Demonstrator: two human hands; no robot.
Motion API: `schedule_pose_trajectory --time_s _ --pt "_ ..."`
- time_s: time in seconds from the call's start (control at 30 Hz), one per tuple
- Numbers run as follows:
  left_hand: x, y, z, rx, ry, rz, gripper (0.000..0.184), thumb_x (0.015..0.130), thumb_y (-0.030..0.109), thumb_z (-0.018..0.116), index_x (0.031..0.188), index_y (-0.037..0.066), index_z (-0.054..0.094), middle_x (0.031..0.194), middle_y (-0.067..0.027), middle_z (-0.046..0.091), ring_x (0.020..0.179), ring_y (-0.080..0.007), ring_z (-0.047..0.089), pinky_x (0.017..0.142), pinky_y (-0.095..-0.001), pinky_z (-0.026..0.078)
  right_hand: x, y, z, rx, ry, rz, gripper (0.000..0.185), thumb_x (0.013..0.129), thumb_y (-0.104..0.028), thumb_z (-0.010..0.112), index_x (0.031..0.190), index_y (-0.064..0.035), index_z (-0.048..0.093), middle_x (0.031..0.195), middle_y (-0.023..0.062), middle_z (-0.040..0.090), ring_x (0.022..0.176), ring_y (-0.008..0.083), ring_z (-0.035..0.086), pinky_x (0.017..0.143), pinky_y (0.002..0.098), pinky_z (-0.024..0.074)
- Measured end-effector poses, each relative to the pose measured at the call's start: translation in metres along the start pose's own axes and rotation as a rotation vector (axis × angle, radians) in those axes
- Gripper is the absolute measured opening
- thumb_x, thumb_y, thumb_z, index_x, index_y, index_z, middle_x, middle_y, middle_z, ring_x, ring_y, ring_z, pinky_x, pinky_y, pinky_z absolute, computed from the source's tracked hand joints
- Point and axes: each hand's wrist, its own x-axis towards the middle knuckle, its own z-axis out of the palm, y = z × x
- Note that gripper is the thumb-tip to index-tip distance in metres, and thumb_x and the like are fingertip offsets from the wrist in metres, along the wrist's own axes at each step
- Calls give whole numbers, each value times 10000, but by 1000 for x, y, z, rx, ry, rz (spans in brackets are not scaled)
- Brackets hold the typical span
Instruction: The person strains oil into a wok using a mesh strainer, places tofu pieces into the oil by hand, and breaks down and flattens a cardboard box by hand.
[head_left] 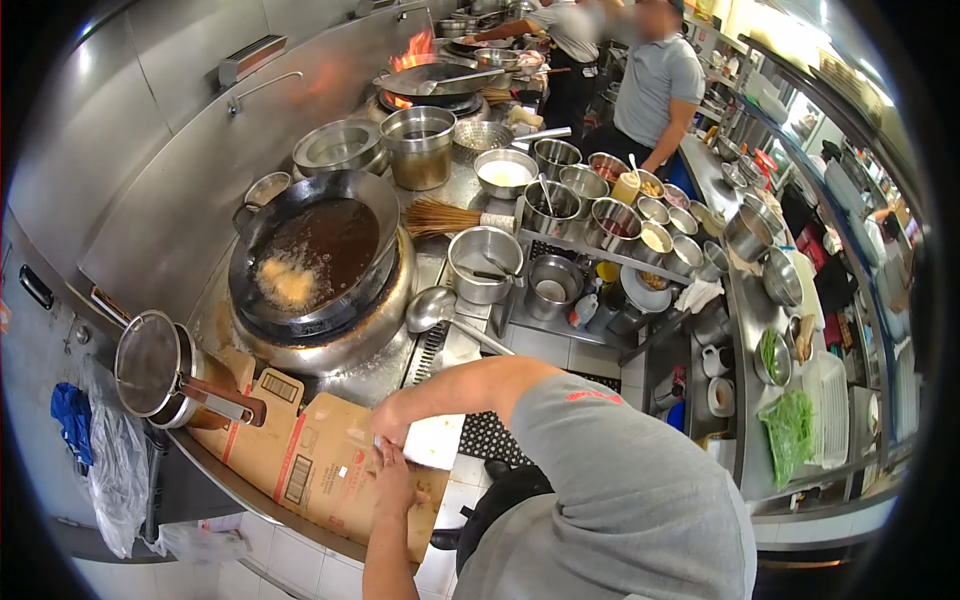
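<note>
My right hand [391, 418] is closed, fingers curled down, at the left edge of a white flat sheet or board [436, 442]. Just below it, my left hand [393, 480] has its fingers bent and drawn together. Both meet at a small whitish piece between them, too covered by the fingers to name. Beneath the hands lies flattened cardboard [325, 460] with red and black print. Further up, a large wok [375, 205] of dark oil stands on its burner, with a golden, bubbling piece of food [286, 284] frying in it.
A mesh strainer [150, 365] rests over a pot at left. A ladle [430, 310], steel pot [484, 262] and bamboo brush [440, 216] lie right of the wok. Flames [415, 55] rise at a farther wok. Two people stand at the back.
</note>
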Motion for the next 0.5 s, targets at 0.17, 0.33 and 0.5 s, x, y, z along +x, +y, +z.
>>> schedule_pose_trajectory --time_s 0.17,0.33,0.5 --pt "7 2 5 50 80 -9 1336 517 335 918 1488 -12 70 1579 -152 39 1445 -373 110 1058 -572 363 1 7 -7 36 -30 -80 206 728 -197 642 823 -27 710 804 169 675 811 323 647 700 442 527" --pt "8 1 10 21 36 9 1256 580 299 893 1483 -20 81 1568 -179 82 1443 -386 106 1048 -590 365 1 7 -8 1 -3 -142 198 722 -197 646 800 -24 704 769 182 669 780 335 648 696 446 528" --pt "22 -15 32 24 79 49 1256 584 366 887 1473 -33 94 1565 -198 40 1438 -413 77 1030 -610 370 -1 -12 -9 -215 50 -144 209 685 -225 680 748 -26 681 756 194 668 786 357 654 691 454 530"
